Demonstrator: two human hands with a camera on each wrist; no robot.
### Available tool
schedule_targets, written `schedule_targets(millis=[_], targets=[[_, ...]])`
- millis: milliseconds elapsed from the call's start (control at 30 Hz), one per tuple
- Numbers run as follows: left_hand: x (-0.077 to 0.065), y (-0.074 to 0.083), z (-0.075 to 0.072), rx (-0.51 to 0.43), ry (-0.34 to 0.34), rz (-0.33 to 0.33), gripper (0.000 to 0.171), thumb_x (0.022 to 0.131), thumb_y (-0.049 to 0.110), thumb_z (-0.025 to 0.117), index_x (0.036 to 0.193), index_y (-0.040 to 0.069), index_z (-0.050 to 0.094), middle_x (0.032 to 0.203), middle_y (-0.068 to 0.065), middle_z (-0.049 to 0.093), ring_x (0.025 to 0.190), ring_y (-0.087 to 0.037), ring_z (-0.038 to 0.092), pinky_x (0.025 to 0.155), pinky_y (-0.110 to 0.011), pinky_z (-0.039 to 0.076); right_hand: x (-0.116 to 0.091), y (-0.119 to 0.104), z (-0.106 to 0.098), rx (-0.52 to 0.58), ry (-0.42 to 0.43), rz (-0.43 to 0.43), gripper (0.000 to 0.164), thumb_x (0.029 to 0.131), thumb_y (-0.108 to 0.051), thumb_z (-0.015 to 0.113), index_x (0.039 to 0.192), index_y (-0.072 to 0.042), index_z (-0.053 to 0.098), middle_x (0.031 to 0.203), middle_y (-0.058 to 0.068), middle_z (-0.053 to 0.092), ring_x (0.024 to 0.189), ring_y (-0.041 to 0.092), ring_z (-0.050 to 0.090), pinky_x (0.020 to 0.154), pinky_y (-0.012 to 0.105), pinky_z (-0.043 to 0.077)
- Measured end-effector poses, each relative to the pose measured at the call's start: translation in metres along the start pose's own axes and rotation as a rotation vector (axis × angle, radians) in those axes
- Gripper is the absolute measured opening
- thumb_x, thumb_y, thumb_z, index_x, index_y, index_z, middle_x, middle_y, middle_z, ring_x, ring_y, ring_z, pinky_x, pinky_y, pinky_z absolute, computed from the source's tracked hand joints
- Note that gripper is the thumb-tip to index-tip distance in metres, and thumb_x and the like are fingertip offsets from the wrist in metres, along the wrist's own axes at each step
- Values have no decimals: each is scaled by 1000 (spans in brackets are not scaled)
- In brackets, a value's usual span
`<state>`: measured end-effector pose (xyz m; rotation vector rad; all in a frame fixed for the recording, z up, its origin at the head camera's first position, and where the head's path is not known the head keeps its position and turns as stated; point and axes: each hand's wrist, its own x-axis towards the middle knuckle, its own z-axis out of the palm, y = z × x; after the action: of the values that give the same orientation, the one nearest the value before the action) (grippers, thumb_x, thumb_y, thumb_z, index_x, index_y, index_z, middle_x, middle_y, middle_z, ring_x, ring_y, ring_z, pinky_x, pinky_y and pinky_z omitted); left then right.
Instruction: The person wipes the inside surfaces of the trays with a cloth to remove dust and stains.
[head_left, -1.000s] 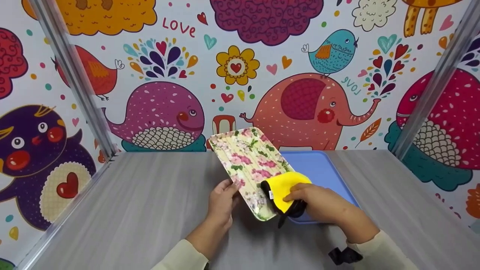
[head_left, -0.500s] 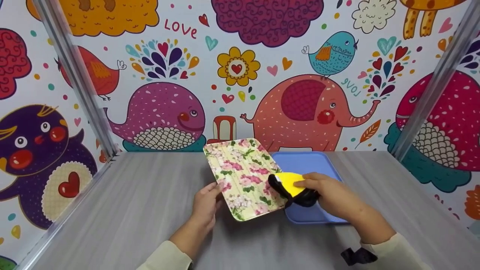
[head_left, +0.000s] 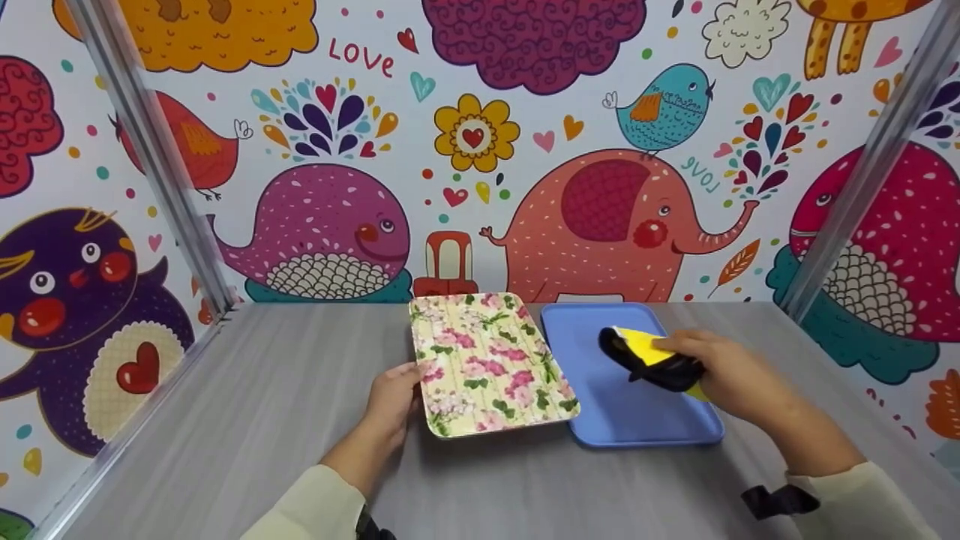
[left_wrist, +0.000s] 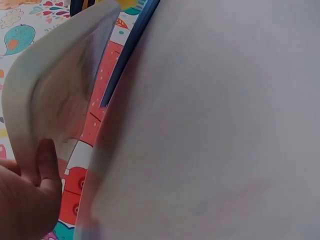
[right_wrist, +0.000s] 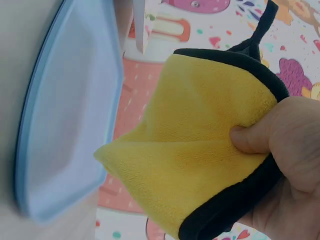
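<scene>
My left hand (head_left: 391, 405) grips the left edge of a rectangular tray (head_left: 487, 360) printed with pink flowers and green leaves on cream. Held over the table, this floral tray overlaps the left side of a blue tray (head_left: 622, 420) in the head view. Its pale underside (left_wrist: 60, 95) shows in the left wrist view, with my thumb pressed at the rim. My right hand (head_left: 739, 375) pinches a folded yellow cloth (right_wrist: 200, 115) with black edging and a hanging loop. The cloth is in the air over the blue tray, apart from the floral one.
The grey wood-grain table (head_left: 300, 390) carries the blue tray, lying flat right of the middle. A wall (head_left: 555, 120) printed with cartoon animals stands along the back. Metal posts (head_left: 150, 157) rise at both rear corners.
My right hand has moved the cloth off the floral tray to the right. The floral tray has come down, shifted left and tilted flatter, showing more of the blue tray.
</scene>
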<state>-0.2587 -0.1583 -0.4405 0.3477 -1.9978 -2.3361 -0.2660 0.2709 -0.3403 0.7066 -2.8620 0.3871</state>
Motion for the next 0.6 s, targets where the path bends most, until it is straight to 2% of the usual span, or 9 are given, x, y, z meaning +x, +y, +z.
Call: schedule_targets(millis=[167,400,500,600], targets=[[5,-1,-2,55,-17,-8,36,107,15,50,129,-11,64,104,-10,77,82,-10,69,72,-25,57,-6,24,-1,16,-9,48,61,89,17,62,137,-18,69,135,25,65,114,48,62,97,65,53],[10,0,-4,112,-36,-54,37,109,18,50,132,-7,64,111,-11,76,87,-10,69,74,-25,57,-13,55,-5,12,-31,102,58,89,15,61,140,-13,65,133,30,62,111,49,61,96,66,53],[12,0,-5,140,-27,-82,36,109,18,50,132,-6,65,111,-11,77,87,-10,70,75,-25,57,-15,67,-6,-9,-44,132,59,89,15,60,142,-11,63,135,32,60,112,51,59,97,69,51],[13,0,-6,210,-2,-94,34,108,18,52,128,-5,68,107,-10,77,86,-11,69,75,-25,56,-16,78,-4,-41,-60,163,62,88,14,61,145,-11,60,138,33,58,115,53,56,98,71,49]])
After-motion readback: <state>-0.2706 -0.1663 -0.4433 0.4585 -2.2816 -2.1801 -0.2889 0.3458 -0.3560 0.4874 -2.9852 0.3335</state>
